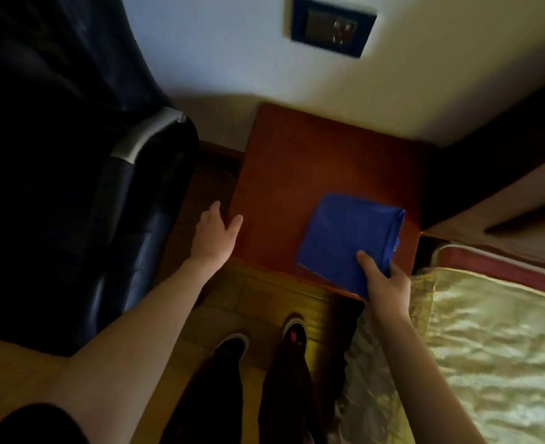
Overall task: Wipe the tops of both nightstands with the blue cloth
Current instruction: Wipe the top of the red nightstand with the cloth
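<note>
Right hand (384,285) gripping blue cloth (348,241)

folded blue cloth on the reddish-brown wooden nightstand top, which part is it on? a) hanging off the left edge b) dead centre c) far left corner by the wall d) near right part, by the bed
d: the folded blue cloth lies on the near right part of the reddish-brown wooden nightstand top, beside the bed with the shiny gold cover, with the right hand gripping its near edge.

Folded blue cloth (348,241) lies flat on reddish-brown nightstand (312,165), near-right corner.
</note>
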`<state>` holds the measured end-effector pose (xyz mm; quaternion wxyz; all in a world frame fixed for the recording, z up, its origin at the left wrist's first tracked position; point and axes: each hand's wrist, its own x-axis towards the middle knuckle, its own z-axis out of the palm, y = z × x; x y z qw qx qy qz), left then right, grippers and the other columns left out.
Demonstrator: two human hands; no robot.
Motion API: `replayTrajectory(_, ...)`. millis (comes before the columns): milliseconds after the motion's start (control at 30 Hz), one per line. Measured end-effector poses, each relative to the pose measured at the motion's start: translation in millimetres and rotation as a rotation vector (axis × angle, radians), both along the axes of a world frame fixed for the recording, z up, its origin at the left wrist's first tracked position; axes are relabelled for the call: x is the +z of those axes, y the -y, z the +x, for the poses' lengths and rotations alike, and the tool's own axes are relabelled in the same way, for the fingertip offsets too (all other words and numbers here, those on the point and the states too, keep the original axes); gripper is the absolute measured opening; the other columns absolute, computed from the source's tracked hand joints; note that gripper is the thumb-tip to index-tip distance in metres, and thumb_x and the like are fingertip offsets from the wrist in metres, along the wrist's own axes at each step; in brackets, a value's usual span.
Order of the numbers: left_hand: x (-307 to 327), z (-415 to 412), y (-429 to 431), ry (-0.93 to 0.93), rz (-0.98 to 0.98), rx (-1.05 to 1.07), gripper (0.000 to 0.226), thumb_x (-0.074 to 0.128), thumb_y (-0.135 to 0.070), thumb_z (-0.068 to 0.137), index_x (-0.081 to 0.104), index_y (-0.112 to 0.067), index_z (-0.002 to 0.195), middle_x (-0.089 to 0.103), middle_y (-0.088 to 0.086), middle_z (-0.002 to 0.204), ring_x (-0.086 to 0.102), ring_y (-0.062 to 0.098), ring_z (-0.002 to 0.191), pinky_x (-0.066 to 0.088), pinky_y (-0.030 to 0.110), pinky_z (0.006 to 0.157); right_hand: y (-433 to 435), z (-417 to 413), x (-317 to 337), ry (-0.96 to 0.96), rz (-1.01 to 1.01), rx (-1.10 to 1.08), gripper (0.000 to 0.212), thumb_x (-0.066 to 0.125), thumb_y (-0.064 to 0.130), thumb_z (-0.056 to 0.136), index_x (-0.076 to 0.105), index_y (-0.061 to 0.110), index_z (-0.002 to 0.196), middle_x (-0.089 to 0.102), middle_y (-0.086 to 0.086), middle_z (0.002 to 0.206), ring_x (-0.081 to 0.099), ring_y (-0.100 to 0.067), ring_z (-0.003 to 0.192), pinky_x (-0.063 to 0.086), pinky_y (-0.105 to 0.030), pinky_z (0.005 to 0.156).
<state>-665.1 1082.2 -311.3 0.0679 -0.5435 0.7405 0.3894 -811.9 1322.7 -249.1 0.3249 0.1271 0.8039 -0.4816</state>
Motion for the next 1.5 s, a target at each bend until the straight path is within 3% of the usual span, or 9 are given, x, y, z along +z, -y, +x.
replayTrajectory(167,-52,-14,2,-0.053,0.079,0.100,0.057,0.028,-0.056,0.096,0.031,-0.022,0.141,0.056,0.003,0.124,0.059,0.025,0.101,0.045,0.036,0.078,-22,2,-57,-0.341,0.594,0.255,0.068,0.072,0.036,0.081,0.046,-0.004,0.131,0.051,-0.031,0.126,0.044,-0.046,0.118,0.032,-0.046,0.103)
replayTrajectory(267,-58,-17,-3,-0.076,0.003,0.118,0.055,0.028,-0.057,0.095,0.033,-0.023,0.139,0.055,-0.004,0.108,0.056,0.014,0.080,0.045,0.031,0.066,-19,2,-71,-0.688,0.548,0.575,0.075,0.058,0.048,0.087,0.034,0.010,0.148,0.037,-0.023,0.148,0.032,-0.039,0.138,0.025,-0.045,0.113)
replayTrajectory(433,-67,-17,-6,-0.045,-0.157,0.092,0.055,0.027,-0.060,0.094,0.037,-0.024,0.135,0.062,-0.001,0.111,0.061,0.019,0.081,0.050,0.034,0.068,16,-20,-115,-0.803,0.551,1.157,0.075,0.037,0.063,0.091,0.020,0.028,0.154,0.018,-0.005,0.162,0.008,-0.029,0.150,0.009,-0.050,0.121)
replayTrajectory(667,-77,-15,-5,-0.060,-0.228,0.101,0.048,0.033,-0.052,0.097,0.042,-0.021,0.133,0.067,0.010,0.107,0.058,0.022,0.075,0.048,0.036,0.065,36,-73,-133,-0.918,0.485,1.126,0.072,0.042,0.059,0.089,0.025,0.029,0.152,0.025,0.000,0.160,0.015,-0.025,0.150,0.010,-0.044,0.120)
replayTrajectory(867,-76,-13,-3,-0.019,-0.242,0.123,0.046,0.032,-0.055,0.094,0.043,-0.027,0.129,0.070,0.007,0.100,0.066,0.032,0.081,0.055,0.044,0.071,87,-186,-140,-0.958,0.533,0.873,0.067,0.040,0.054,0.090,0.035,0.024,0.149,0.035,-0.006,0.156,0.027,-0.032,0.145,0.023,-0.047,0.116)
replayTrajectory(967,-73,-14,-2,0.028,-0.259,0.099,0.046,0.033,-0.052,0.095,0.043,-0.024,0.130,0.070,0.009,0.102,0.066,0.035,0.085,0.047,0.035,0.067,90,-209,-139,-0.959,0.522,0.878,0.066,0.036,0.055,0.092,0.032,0.025,0.150,0.032,-0.006,0.157,0.024,-0.031,0.146,0.020,-0.046,0.117)
replayTrajectory(1233,-71,-15,-2,0.042,-0.246,0.061,0.052,0.029,-0.055,0.095,0.043,-0.017,0.128,0.069,0.005,0.103,0.066,0.025,0.077,0.041,0.026,0.057,-6,-91,-125,-0.908,0.554,0.883,0.065,0.043,0.047,0.089,0.036,0.022,0.148,0.038,-0.005,0.155,0.025,-0.035,0.145,0.025,-0.053,0.114)
replayTrajectory(1367,-76,-14,0,0.051,-0.242,0.064,0.053,0.027,-0.057,0.095,0.043,-0.018,0.126,0.069,0.004,0.102,0.066,0.024,0.074,0.047,0.028,0.058,-53,-10,-117,-0.873,0.536,1.117,0.066,0.041,0.054,0.090,0.034,0.026,0.149,0.032,0.002,0.156,0.018,-0.033,0.148,0.019,-0.056,0.117)
replayTrajectory(1500,-77,-15,0,0.062,-0.268,0.052,0.055,0.025,-0.060,0.093,0.042,-0.019,0.126,0.068,0.004,0.100,0.068,0.026,0.074,0.052,0.032,0.060,-2,-36,-123,-0.963,0.445,1.338,0.064,0.038,0.060,0.092,0.032,0.031,0.148,0.039,0.001,0.153,0.023,-0.034,0.146,0.017,-0.054,0.118)
